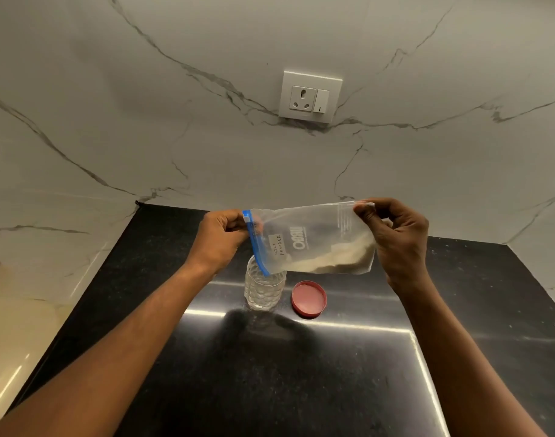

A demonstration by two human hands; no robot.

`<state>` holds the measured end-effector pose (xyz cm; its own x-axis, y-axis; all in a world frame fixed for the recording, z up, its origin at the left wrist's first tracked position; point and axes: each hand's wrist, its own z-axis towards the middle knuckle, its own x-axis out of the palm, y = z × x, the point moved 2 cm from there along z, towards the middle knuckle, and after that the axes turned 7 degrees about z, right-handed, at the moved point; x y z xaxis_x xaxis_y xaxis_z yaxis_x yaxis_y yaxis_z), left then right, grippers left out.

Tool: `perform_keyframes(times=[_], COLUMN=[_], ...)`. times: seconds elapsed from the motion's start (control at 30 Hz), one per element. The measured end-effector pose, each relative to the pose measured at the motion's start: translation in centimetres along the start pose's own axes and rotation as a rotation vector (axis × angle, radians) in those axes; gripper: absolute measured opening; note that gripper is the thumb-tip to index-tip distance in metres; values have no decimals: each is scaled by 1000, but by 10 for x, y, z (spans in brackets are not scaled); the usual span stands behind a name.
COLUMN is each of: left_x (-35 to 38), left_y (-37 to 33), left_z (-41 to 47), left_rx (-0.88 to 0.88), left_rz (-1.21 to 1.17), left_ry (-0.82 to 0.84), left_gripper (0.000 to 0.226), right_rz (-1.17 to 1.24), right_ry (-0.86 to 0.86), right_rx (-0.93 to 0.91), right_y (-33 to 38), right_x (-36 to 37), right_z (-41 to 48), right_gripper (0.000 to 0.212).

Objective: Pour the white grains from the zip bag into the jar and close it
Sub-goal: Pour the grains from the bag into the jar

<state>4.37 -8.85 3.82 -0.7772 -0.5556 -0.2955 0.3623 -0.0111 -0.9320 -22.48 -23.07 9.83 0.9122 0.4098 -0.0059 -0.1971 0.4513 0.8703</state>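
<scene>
A clear zip bag with a blue slider strip and a handwritten label hangs sideways over the black counter. White grains lie along its lower right side. My left hand pinches the blue zip end, whose lower corner sits just over the mouth of the jar. My right hand grips the bag's bottom corner, held slightly higher. The clear dimpled jar stands upright without its lid and looks empty. Its red lid lies flat on the counter just right of the jar.
The black polished counter is bounded by a marble wall behind and at the right. A white socket and switch plate sits on the back wall. A pale beige floor lies beyond the counter's left edge.
</scene>
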Motion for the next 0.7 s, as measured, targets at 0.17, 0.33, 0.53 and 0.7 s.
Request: perform_keyframes(times=[0.17,0.33,0.53,0.7], left_x=[-3,-6,-10,-12], left_y=[6,13,19,23], left_z=[-4,-6,-3,-3], left_rx=[-8,-17,-25,-44], left_rz=[-34,-36,-5,-29], left_ry=[-38,-49,-40,-38], left_gripper=[25,28,29,24], right_rz=[-63,-91,-125,-143], right_ry=[20,57,111,146], right_rx=[-41,-77,-91,-88], right_y=[5,12,22,30], right_x=[8,15,20,25], right_z=[4,5,6,9], right_gripper=[6,10,5,5])
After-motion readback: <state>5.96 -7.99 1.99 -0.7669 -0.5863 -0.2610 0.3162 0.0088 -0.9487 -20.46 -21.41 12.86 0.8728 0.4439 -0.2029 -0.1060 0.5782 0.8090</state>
